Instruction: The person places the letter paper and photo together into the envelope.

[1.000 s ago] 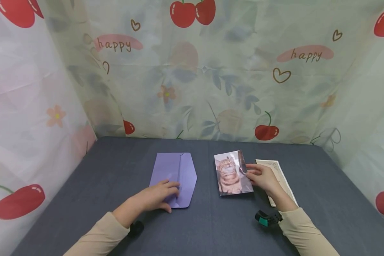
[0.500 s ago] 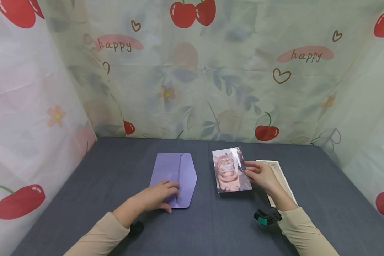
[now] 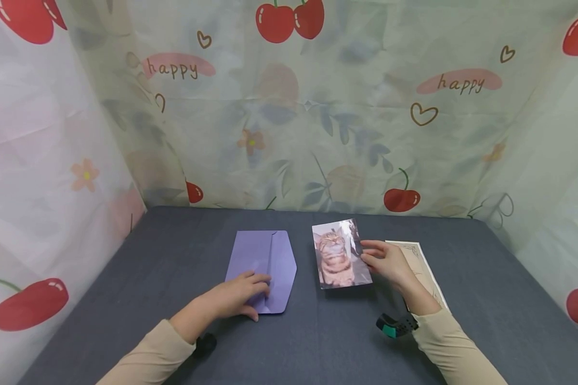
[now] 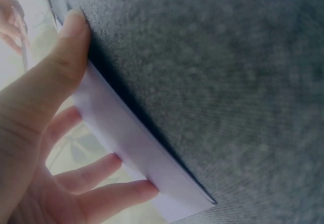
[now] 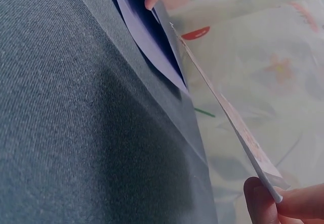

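Note:
A purple envelope (image 3: 285, 262) lies on the table with its flap side toward the right. My left hand (image 3: 238, 293) rests on its near left part, fingertips on the paper and thumb by the near edge. In the left wrist view, several fingertips touch the pale envelope (image 4: 136, 143). The right wrist view shows the envelope's mouth (image 5: 147, 42) gaping a little. My right hand (image 3: 387, 264) pinches a glossy cat photo card (image 3: 337, 256) by its right edge, between thumb and fingers. Seen edge-on in the right wrist view, the photo card (image 5: 230, 115) is held above the table.
A cream card with an ornate border (image 3: 416, 256) lies on the dark table (image 3: 347, 342) to the right, partly hidden under my right forearm. Fabric printed with cherries (image 3: 289, 133) encloses the back and sides.
My right hand has moved the cat photo card left and slightly up, toward the envelope. The left hand and the envelope have stayed put.

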Available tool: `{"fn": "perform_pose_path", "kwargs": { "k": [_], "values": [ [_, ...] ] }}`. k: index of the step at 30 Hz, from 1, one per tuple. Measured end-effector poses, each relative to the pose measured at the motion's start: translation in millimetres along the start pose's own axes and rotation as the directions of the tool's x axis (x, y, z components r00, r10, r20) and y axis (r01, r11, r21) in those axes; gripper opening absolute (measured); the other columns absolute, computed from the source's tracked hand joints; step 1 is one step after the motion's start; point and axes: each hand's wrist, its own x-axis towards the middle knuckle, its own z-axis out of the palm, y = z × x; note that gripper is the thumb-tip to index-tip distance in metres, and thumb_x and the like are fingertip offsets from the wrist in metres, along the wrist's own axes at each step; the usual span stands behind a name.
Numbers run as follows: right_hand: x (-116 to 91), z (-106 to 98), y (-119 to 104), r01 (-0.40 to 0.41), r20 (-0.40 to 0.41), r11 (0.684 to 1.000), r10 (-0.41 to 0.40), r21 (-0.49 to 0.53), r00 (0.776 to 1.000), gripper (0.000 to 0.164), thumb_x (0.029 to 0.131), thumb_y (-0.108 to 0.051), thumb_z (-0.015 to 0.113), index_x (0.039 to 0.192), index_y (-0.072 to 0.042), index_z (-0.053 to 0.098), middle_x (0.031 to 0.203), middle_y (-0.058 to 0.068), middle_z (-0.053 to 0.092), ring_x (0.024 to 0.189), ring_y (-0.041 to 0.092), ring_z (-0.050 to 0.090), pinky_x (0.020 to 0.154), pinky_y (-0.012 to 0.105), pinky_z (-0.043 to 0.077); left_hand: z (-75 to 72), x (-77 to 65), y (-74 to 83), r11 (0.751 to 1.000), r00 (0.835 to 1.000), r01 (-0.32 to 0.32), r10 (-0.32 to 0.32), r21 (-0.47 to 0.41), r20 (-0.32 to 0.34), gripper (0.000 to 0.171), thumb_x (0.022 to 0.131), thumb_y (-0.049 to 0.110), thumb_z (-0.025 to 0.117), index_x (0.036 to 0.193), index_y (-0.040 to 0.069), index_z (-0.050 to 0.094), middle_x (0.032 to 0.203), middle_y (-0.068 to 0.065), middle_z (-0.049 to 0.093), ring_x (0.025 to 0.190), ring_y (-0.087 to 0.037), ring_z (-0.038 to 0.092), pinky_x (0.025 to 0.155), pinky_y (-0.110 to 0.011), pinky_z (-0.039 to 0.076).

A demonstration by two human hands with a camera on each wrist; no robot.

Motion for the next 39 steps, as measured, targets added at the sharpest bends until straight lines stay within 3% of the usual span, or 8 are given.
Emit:
{"fn": "perform_pose_path", "kwargs": {
  "k": [39],
  "values": [
    [9,34,-6,0.056,0.064,0.996,-0.061,0.074,0.996,0.038,0.087,-0.001,0.059,0.125,0.006,0.053,0.108,0.027,0.064,0.078,0.008,0.063,0.069,0.029,0.056,-0.4,1.0,-0.1,1.000,0.999,0.027,-0.027,-0.008,0.033,0.038,0.071,0.024,0.076,0.102,0.010,0.058,0.131,-0.019,0.052,0.119,-0.049,0.048,0.099,-0.055,0.039]
  ]
}}
